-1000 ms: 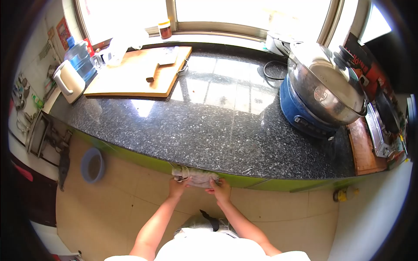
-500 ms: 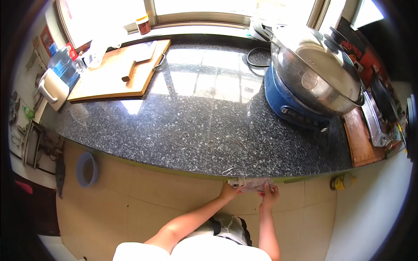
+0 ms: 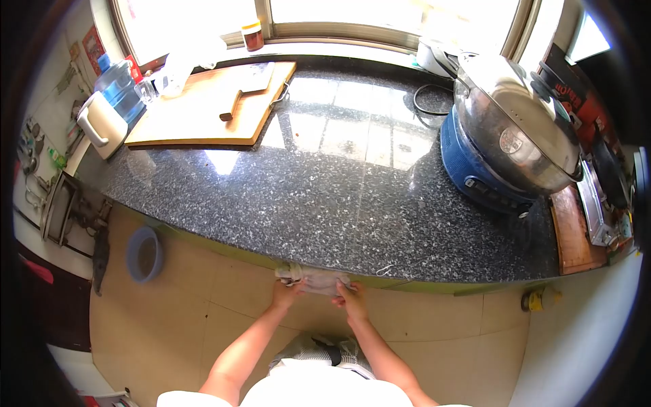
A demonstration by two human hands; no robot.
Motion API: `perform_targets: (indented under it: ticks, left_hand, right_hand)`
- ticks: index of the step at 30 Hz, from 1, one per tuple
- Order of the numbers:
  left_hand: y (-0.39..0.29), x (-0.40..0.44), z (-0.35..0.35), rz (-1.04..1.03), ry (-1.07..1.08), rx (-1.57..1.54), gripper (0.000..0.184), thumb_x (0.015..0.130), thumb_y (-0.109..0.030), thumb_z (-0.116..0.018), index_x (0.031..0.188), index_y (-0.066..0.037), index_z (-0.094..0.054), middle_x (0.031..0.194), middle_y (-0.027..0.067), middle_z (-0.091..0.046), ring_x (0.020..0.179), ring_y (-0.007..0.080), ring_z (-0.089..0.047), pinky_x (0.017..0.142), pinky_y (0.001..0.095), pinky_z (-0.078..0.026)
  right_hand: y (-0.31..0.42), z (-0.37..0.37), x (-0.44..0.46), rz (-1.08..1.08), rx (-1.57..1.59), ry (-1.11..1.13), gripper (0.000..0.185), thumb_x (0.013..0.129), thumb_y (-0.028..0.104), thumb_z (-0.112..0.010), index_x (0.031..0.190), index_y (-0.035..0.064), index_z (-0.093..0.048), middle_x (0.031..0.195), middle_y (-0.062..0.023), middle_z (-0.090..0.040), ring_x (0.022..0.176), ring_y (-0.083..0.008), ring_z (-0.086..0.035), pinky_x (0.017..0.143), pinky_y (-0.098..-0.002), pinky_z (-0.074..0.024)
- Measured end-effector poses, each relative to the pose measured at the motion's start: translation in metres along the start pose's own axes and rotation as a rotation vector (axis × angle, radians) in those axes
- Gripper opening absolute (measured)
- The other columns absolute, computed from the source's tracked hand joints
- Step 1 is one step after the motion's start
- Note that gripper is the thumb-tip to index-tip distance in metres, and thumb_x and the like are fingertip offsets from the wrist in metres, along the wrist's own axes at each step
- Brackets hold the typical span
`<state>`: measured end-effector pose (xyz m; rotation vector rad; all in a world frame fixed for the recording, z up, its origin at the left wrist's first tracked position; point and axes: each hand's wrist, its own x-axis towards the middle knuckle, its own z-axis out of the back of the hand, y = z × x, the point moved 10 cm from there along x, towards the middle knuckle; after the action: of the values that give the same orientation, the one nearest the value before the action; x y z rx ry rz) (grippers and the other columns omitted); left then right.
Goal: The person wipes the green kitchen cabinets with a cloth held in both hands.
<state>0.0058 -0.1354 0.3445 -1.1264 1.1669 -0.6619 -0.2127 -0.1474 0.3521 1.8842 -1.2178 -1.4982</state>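
Note:
Just below the front edge of the dark speckled counter (image 3: 319, 203), both my hands hold a crumpled greyish-pink cloth (image 3: 319, 280). My left hand (image 3: 287, 294) grips its left end, where a pale bunched part sticks up; the fingers are partly hidden. At the right end, my right hand (image 3: 351, 298) pinches the cloth between thumb and fingers. The cloth stretches between the two hands, close against the counter front. A small white loop of string (image 3: 384, 270) lies on the counter edge, to the right of my right hand.
A wooden cutting board (image 3: 196, 122) with a cleaver (image 3: 247, 85) lies at the back left, beside a cream jug (image 3: 102, 125). On the right, a large steel pan (image 3: 508, 129) sits on a blue electric cooker (image 3: 468, 163). A blue bucket (image 3: 144, 254) stands on the floor.
Both hands have moved left along the counter front, carrying the cloth. The string is now to their right. My view has shifted slightly left as well.

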Motion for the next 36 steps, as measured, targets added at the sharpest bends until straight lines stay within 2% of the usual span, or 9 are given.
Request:
perform_targets:
  ticks: [3,7,11,15,18,20,24,30,36]
  left_hand:
    - [0.022,-0.011,-0.064,0.102,0.123,-0.111,0.027,0.076,-0.012,-0.069,0.096,0.003,-0.059,0.089,0.0082,-0.063,0.074,0.0132,-0.062,0.054,0.0242,-0.054]
    - [0.022,-0.03,-0.179,0.058,0.416,-0.109,0.031,0.076,-0.013,-0.069,0.101,0.002,-0.057,0.092,0.0078,-0.062,0.076,0.0143,-0.062,0.056,0.0258,-0.055]
    - [0.019,-0.044,-0.229,0.156,0.483,-0.136,0.034,0.076,-0.012,-0.069,0.104,0.002,-0.056,0.095,0.0083,-0.061,0.078,0.0156,-0.062,0.058,0.0261,-0.055]
    - [0.013,-0.037,-0.206,0.193,0.567,-0.266,0.036,0.074,-0.012,-0.071,0.103,0.004,-0.056,0.096,0.0087,-0.061,0.079,0.0165,-0.062,0.06,0.0262,-0.055]
    - [-0.012,-0.024,-0.133,0.095,0.398,-0.124,0.037,0.073,-0.011,-0.072,0.102,0.004,-0.056,0.095,0.0091,-0.061,0.078,0.0167,-0.062,0.059,0.0264,-0.055]
    - [0.006,-0.005,-0.073,0.161,0.28,-0.038,0.038,0.071,-0.01,-0.074,0.102,0.003,-0.056,0.094,0.0095,-0.062,0.079,0.0168,-0.062,0.058,0.0264,-0.054]
    - [-0.024,0.002,0.026,0.04,-0.002,-0.052,0.033,0.072,-0.011,-0.073,0.098,0.002,-0.057,0.092,0.0096,-0.062,0.076,0.016,-0.061,0.055,0.0254,-0.053]
    - [-0.001,0.001,-0.004,0.078,0.04,-0.038,0.032,0.074,-0.013,-0.072,0.098,0.002,-0.057,0.093,0.0087,-0.062,0.077,0.0154,-0.062,0.056,0.025,-0.054]
    - [-0.017,-0.03,-0.153,-0.012,0.35,-0.13,0.03,0.076,-0.012,-0.069,0.099,0.003,-0.056,0.095,0.0079,-0.061,0.076,0.0151,-0.061,0.057,0.0256,-0.055]
  right_hand:
    - [0.026,0.061,-0.009,0.088,-0.04,-0.128,0.046,0.075,0.026,-0.07,0.102,0.0012,-0.042,0.072,-0.0092,-0.059,0.049,-0.0157,-0.059,0.043,-0.0253,-0.0427]
    - [0.061,0.163,-0.034,0.221,0.025,-0.39,0.034,0.078,0.021,-0.068,0.096,0.0062,-0.044,0.066,-0.0064,-0.059,0.047,-0.0147,-0.057,0.04,-0.0226,-0.0404]
    - [0.083,0.205,-0.049,0.34,0.101,-0.549,0.032,0.078,0.02,-0.068,0.094,0.0057,-0.045,0.066,-0.0062,-0.058,0.046,-0.0144,-0.056,0.039,-0.0218,-0.0392]
    - [0.069,0.179,-0.032,0.314,0.051,-0.532,0.036,0.077,0.019,-0.069,0.098,0.0026,-0.044,0.067,-0.0072,-0.057,0.046,-0.0145,-0.056,0.04,-0.023,-0.0407]
    - [0.045,0.122,-0.019,0.243,0.011,-0.392,0.041,0.077,0.019,-0.069,0.102,0.0001,-0.043,0.07,-0.0086,-0.058,0.046,-0.0151,-0.056,0.041,-0.0241,-0.0423]
    - [0.03,0.065,-0.016,0.164,0.012,-0.264,0.045,0.076,0.02,-0.07,0.105,-0.0016,-0.042,0.073,-0.0101,-0.058,0.047,-0.0158,-0.056,0.042,-0.0248,-0.0435]
    - [0.006,-0.024,-0.01,0.024,-0.028,-0.033,0.051,0.075,0.021,-0.071,0.106,-0.0035,-0.04,0.074,-0.0126,-0.058,0.048,-0.0173,-0.057,0.043,-0.025,-0.0438]
    - [0.025,-0.002,-0.022,0.053,0.015,-0.039,0.049,0.075,0.019,-0.071,0.107,-0.0006,-0.039,0.071,-0.0105,-0.058,0.048,-0.0165,-0.057,0.042,-0.0245,-0.0423]
    - [0.058,0.139,-0.034,0.208,0.079,-0.331,0.042,0.078,0.017,-0.068,0.107,0.0052,-0.04,0.073,-0.006,-0.059,0.047,-0.0138,-0.055,0.041,-0.0227,-0.0401]
